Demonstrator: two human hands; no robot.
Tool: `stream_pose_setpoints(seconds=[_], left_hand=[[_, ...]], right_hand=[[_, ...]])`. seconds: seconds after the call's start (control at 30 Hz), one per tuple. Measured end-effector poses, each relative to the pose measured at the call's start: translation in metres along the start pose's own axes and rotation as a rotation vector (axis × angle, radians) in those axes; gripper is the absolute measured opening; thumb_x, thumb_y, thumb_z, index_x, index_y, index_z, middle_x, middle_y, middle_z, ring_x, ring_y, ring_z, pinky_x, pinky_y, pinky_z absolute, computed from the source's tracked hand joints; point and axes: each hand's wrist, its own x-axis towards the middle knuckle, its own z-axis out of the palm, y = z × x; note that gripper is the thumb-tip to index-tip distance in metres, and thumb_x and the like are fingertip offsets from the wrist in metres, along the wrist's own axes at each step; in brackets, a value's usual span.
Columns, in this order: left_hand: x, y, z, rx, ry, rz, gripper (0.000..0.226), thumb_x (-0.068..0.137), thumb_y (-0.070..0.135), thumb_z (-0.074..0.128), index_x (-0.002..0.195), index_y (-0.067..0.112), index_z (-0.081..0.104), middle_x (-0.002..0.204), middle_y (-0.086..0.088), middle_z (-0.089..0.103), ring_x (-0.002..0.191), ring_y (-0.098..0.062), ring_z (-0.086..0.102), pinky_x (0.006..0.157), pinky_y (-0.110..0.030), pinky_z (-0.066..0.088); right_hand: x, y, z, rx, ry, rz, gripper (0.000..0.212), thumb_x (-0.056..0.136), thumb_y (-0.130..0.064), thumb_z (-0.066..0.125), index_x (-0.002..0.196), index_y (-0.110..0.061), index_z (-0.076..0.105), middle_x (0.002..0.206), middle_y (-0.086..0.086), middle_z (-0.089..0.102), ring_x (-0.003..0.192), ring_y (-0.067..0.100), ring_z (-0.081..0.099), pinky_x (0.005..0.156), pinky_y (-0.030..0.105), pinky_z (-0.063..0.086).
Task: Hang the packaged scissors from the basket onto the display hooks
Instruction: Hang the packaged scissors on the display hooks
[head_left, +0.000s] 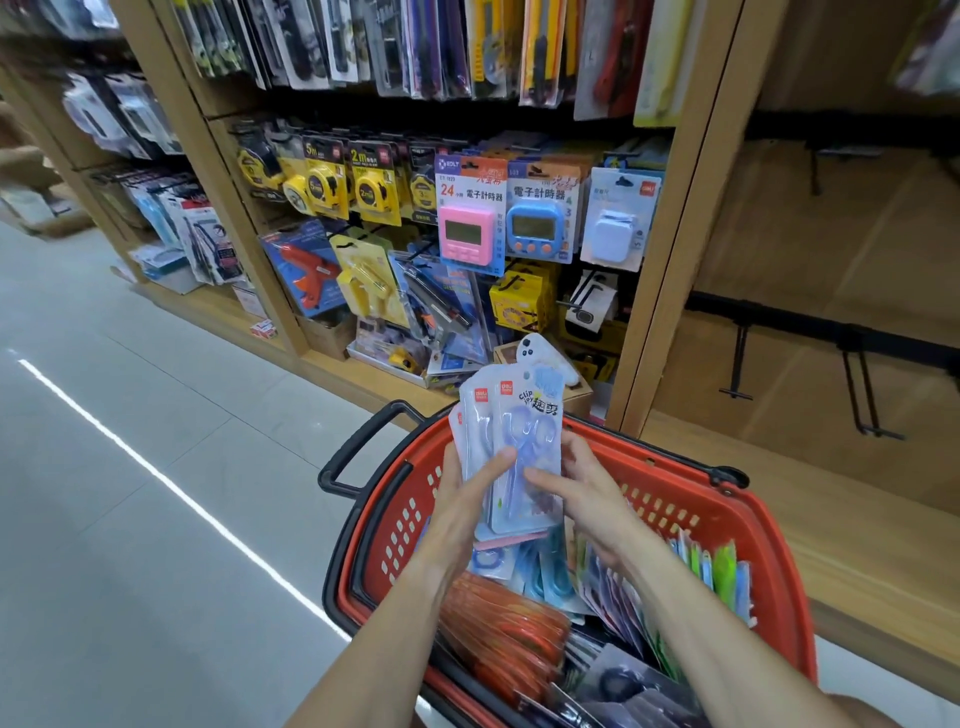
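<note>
Over the red basket (691, 499), the left hand (467, 499) grips a fanned stack of scissor packs (519, 447) upright, likely to keep their hang holes uppermost. The right hand (582, 488) pinches the front pack, seemingly separating it. Empty hooks (862, 395) wait to the right.

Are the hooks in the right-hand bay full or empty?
Empty: the hooks carry no packs, and the scissor packs sit in both hands over the basket.

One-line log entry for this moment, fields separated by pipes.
left hand: holds scissors packs | right hand: grips front pack | location: above red basket | empty hooks: right bay | hung: not yet
</note>
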Motion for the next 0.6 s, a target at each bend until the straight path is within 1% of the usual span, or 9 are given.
stream_pose_setpoints(seconds=[0.03, 0.1, 0.13, 0.17, 0.23, 0.33, 0.4, 0.5, 0.6], left_hand=[[-0.003, 0.002, 0.005, -0.012, -0.010, 0.013, 0.068, 0.082, 0.042, 0.089, 0.141, 0.034, 0.056, 0.135, -0.003, 0.071, 0.123, -0.031, 0.070, 0.104, -0.061, 0.054], [-0.008, 0.007, 0.018, -0.044, -0.041, 0.029, 0.063, 0.087, 0.037, 0.085, 0.143, 0.030, 0.056, 0.135, -0.005, 0.072, 0.122, -0.033, 0.070, 0.103, -0.062, 0.054], [-0.011, 0.011, 0.026, -0.062, -0.060, 0.032, 0.060, 0.089, 0.034, 0.082, 0.143, 0.028, 0.056, 0.135, -0.006, 0.072, 0.121, -0.034, 0.071, 0.103, -0.062, 0.054], [-0.012, 0.015, 0.034, -0.074, -0.077, 0.034, 0.059, 0.090, 0.033, 0.081, 0.143, 0.027, 0.057, 0.135, -0.008, 0.071, 0.121, -0.035, 0.071, 0.102, -0.063, 0.054], [-0.015, 0.025, 0.053, -0.094, -0.102, 0.043, 0.057, 0.091, 0.031, 0.079, 0.143, 0.026, 0.057, 0.136, -0.010, 0.071, 0.121, -0.036, 0.070, 0.102, -0.065, 0.054], [-0.017, 0.045, 0.088, -0.123, -0.188, 0.075, 0.056, 0.094, 0.026, 0.078, 0.145, 0.024, 0.055, 0.138, -0.012, 0.069, 0.125, -0.040, 0.067, 0.105, -0.069, 0.050], [-0.021, 0.064, 0.118, -0.117, -0.241, 0.103, 0.056, 0.092, 0.024, 0.077, 0.144, 0.022, 0.057, 0.136, -0.010, 0.071, 0.124, -0.037, 0.068, 0.105, -0.066, 0.051], [-0.027, 0.088, 0.167, -0.094, -0.294, 0.122, 0.061, 0.085, 0.027, 0.086, 0.140, 0.021, 0.061, 0.131, -0.012, 0.073, 0.120, -0.037, 0.071, 0.106, -0.064, 0.052], [-0.033, 0.111, 0.222, -0.061, -0.356, 0.162, 0.061, 0.083, 0.026, 0.086, 0.139, 0.021, 0.063, 0.129, -0.011, 0.074, 0.117, -0.036, 0.072, 0.103, -0.061, 0.055]], right_hand=[[-0.005, -0.005, -0.002, -0.009, 0.025, -0.030, 0.052, 0.089, -0.016, 0.081, 0.133, -0.025, 0.057, 0.127, 0.003, 0.070, 0.104, 0.017, 0.075, 0.081, 0.029, 0.061], [-0.013, -0.016, -0.010, -0.054, 0.084, -0.084, 0.055, 0.078, -0.030, 0.091, 0.127, -0.032, 0.065, 0.133, 0.005, 0.065, 0.108, 0.022, 0.073, 0.087, 0.037, 0.063], [-0.020, -0.022, -0.015, -0.061, 0.105, -0.108, 0.055, 0.077, -0.030, 0.092, 0.126, -0.031, 0.066, 0.132, 0.004, 0.066, 0.110, 0.022, 0.072, 0.090, 0.041, 0.062], [-0.027, -0.030, -0.020, -0.049, 0.118, -0.132, 0.052, 0.080, -0.024, 0.090, 0.126, -0.026, 0.066, 0.128, 0.003, 0.070, 0.110, 0.021, 0.073, 0.091, 0.041, 0.062], [-0.041, -0.047, -0.032, -0.044, 0.150, -0.176, 0.045, 0.086, -0.012, 0.084, 0.126, -0.018, 0.063, 0.119, 0.000, 0.076, 0.106, 0.018, 0.074, 0.087, 0.037, 0.062], [-0.064, -0.080, -0.055, -0.053, 0.234, -0.255, 0.039, 0.087, -0.004, 0.080, 0.121, -0.013, 0.061, 0.110, 0.005, 0.079, 0.094, 0.019, 0.077, 0.075, 0.033, 0.062], [-0.080, -0.107, -0.074, -0.078, 0.301, -0.305, 0.040, 0.086, -0.003, 0.080, 0.120, -0.011, 0.060, 0.105, 0.007, 0.080, 0.090, 0.022, 0.078, 0.069, 0.034, 0.063], [-0.111, -0.149, -0.106, -0.078, 0.361, -0.371, 0.037, 0.086, -0.004, 0.080, 0.117, -0.010, 0.060, 0.099, 0.008, 0.080, 0.086, 0.024, 0.078, 0.065, 0.036, 0.063], [-0.143, -0.182, -0.141, -0.084, 0.443, -0.458, 0.037, 0.085, -0.009, 0.082, 0.116, -0.013, 0.062, 0.104, 0.004, 0.080, 0.094, 0.020, 0.077, 0.072, 0.036, 0.063]])
